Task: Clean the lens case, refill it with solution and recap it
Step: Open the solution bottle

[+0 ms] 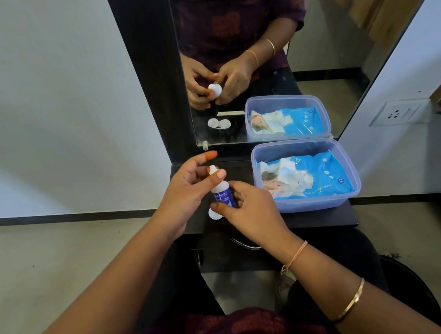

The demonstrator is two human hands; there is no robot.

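Note:
A small white solution bottle [221, 191] with a blue label stands upright above the black shelf [320, 217]. My right hand [249, 209] grips its body. My left hand [188, 188] pinches the white cap [212, 170] at its top between thumb and fingers. Below the bottle, a white round part of the lens case [214, 214] shows under my right fingers. The mirror [241, 53] reflects the white lens case lying on the shelf and both hands around the bottle.
A clear plastic box [351, 178] holding a blue wipes pack [312, 175] and tissues sits on the shelf's right side. A drawer handle [244, 244] is below the shelf. A wall socket [399, 113] is at the right.

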